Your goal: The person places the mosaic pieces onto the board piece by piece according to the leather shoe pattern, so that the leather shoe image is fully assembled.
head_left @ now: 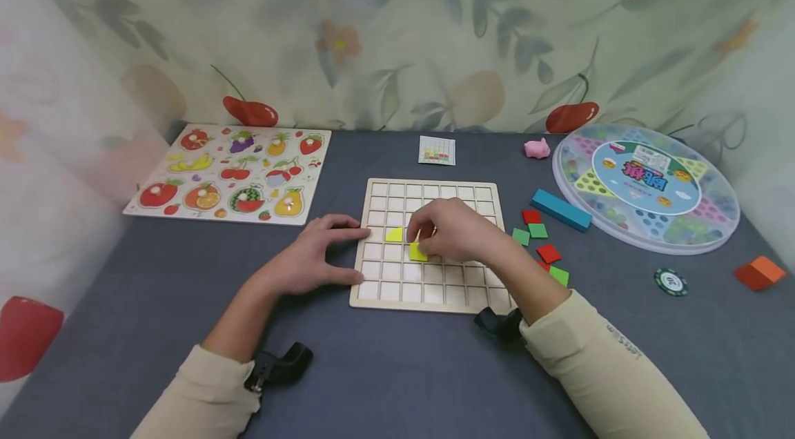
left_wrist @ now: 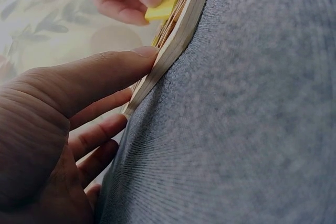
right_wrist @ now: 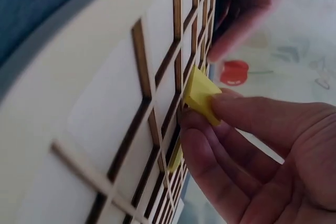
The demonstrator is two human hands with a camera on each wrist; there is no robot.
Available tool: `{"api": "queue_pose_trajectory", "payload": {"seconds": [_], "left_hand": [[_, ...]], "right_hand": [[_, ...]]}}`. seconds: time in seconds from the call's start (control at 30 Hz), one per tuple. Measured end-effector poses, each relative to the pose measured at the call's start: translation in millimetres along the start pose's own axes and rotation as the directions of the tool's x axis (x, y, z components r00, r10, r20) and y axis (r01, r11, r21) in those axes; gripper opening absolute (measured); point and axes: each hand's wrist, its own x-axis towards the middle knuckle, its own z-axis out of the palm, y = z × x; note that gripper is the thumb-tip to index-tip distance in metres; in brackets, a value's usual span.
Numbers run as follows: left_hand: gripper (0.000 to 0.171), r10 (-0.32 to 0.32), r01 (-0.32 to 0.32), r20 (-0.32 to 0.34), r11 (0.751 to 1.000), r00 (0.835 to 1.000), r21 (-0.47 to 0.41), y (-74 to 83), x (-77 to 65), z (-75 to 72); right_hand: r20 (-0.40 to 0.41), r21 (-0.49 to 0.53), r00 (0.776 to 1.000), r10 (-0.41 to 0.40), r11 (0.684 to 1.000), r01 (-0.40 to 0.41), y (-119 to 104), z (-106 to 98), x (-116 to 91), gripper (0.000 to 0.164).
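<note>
A wooden grid board (head_left: 424,301) with square cells lies flat on the dark table. My right hand (head_left: 453,228) is over its middle, pinching a yellow square tile (right_wrist: 202,95) between thumb and fingers. In the right wrist view that tile is tilted, one corner at the grid's dividers. Another yellow tile (head_left: 394,235) sits in a cell just to the left. My left hand (head_left: 317,256) rests at the board's left edge, thumb (left_wrist: 126,66) and fingers spread and touching the rim.
Right of the board lie several red and green tiles (head_left: 548,253) and a blue block (head_left: 562,210). Beyond them are a round game box (head_left: 714,218), a poker chip (head_left: 671,281), an orange block (head_left: 759,273) and a pink pig (head_left: 537,148). A small printed card (head_left: 437,150) and a fruit puzzle board (head_left: 205,211) lie farther back.
</note>
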Motion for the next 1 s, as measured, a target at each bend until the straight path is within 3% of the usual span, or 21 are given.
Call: {"api": "queue_pose_trajectory", "payload": {"seconds": [0.37,0.57,0.83,1.0], "left_hand": [[0.071,-0.037,0.037,0.006,0.999,0.999,-0.008,-3.7,-3.2,2.0],[0.07,-0.007,0.007,0.012,1.0,1.0,-0.011,0.0,2.8,3.6],[0.069,0.011,-0.011,-0.003,1.0,1.0,0.004,0.5,1.7,1.8],[0.07,0.005,-0.005,0.001,1.0,1.0,0.002,-0.7,0.5,2.6]], "right_hand": [[-0.061,-0.149,0.997,0.041,0.988,-0.049,-18.2,20.3,4.5,0.023],[-0.058,-0.165,0.995,0.083,0.982,-0.092,-15.4,18.5,1.2,0.028],[-0.137,-0.108,0.989,0.063,0.991,-0.078,-8.1,14.4,-6.6,0.019],[-0.167,-0.004,0.983,0.078,0.997,-0.08,14.1,2.2,-29.0,0.015]]}}
